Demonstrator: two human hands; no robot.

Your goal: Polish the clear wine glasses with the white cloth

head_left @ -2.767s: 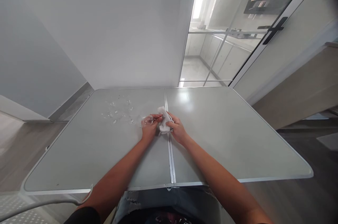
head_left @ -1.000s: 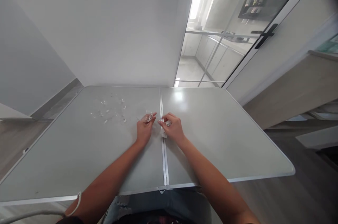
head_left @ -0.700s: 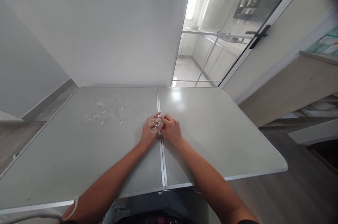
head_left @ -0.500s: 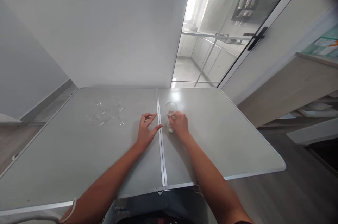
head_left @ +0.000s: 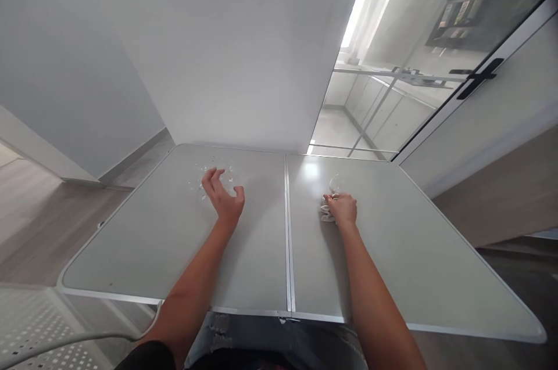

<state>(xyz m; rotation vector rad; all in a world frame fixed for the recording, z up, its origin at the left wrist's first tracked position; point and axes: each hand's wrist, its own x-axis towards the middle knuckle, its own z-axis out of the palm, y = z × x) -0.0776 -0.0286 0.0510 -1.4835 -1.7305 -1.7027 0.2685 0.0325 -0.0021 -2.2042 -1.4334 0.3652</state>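
Over the left half of the table, my left hand [head_left: 224, 198] is open, with its fingers curled apart above small clear, shiny pieces [head_left: 231, 172] scattered there. The hand hides some of these pieces, and their kind is too small to tell. On the right half, my right hand [head_left: 343, 208] has its fingers pinched together at some see-through and whitish loops [head_left: 326, 213]. A clear round outline [head_left: 334, 180] shows just beyond the fingertips. What exactly the fingers grip is hidden.
The grey-green folding table [head_left: 253, 254] has a metal seam [head_left: 288, 230] down its middle. A white wall [head_left: 244, 68] rises behind it. A glass door with a black handle [head_left: 479, 76] is at the back right. A white cord [head_left: 100, 336] runs by my left forearm.
My left hand has moved left from the seam to the scattered clear pieces. My right hand stays at the loops, now farther right of the seam. The view has shifted left.
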